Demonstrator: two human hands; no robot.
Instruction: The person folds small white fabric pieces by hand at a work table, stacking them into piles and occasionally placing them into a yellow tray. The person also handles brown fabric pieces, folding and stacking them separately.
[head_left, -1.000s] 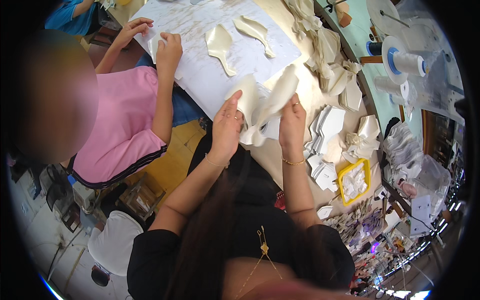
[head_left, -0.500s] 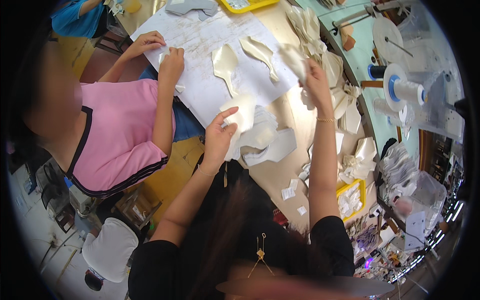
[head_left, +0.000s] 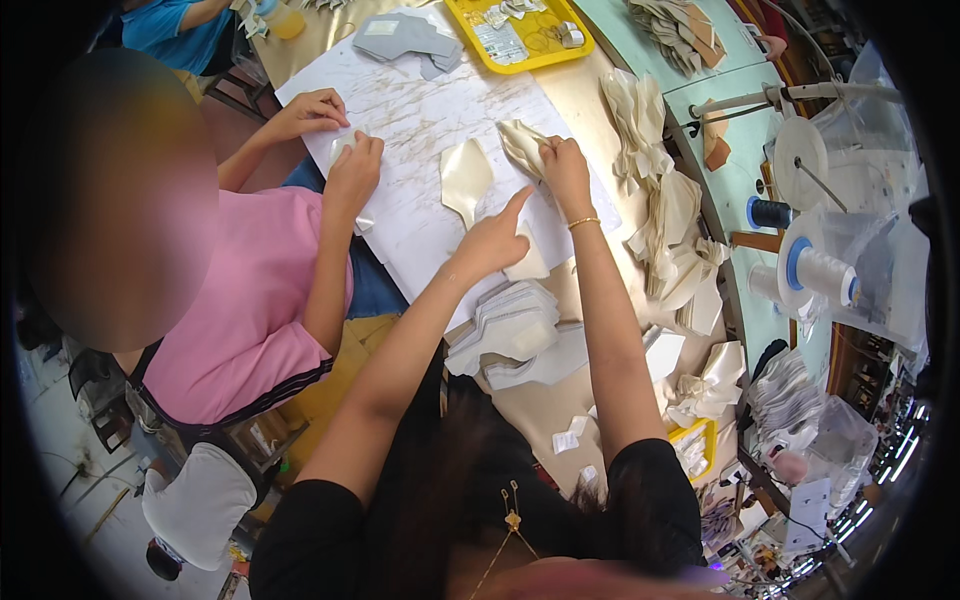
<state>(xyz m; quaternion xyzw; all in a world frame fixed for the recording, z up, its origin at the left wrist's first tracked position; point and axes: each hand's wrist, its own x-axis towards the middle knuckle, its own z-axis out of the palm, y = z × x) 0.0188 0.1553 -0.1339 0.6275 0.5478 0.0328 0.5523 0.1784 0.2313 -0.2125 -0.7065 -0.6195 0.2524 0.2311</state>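
My right hand (head_left: 566, 172) has closed its fingertips on the near end of a glossy cream cut piece (head_left: 521, 148), which lies on the white sheet (head_left: 410, 120). Beside it my left hand (head_left: 494, 243) stretches its index finger toward that piece, while its other fingers curl over a second cream piece (head_left: 530, 258); the grip itself is partly hidden. Left of my hands lies a paddle-shaped cream piece (head_left: 466, 172) with a narrow tail. Just below my left hand sits a stack of grey-white cut pieces (head_left: 510, 322).
At my left, a person in a pink top (head_left: 250, 250) handles a small pale piece. A yellow tray (head_left: 520, 66) and grey pieces (head_left: 408, 40) lie at the far side. Cream bundles (head_left: 665, 205) line the table's right, near thread spools (head_left: 822, 270). A smaller yellow tray (head_left: 710, 450) stands near.
My right hand has come left and down, laying its cream piece near the sheet's right part. My left hand has moved forward and right, its index finger now stretched out.
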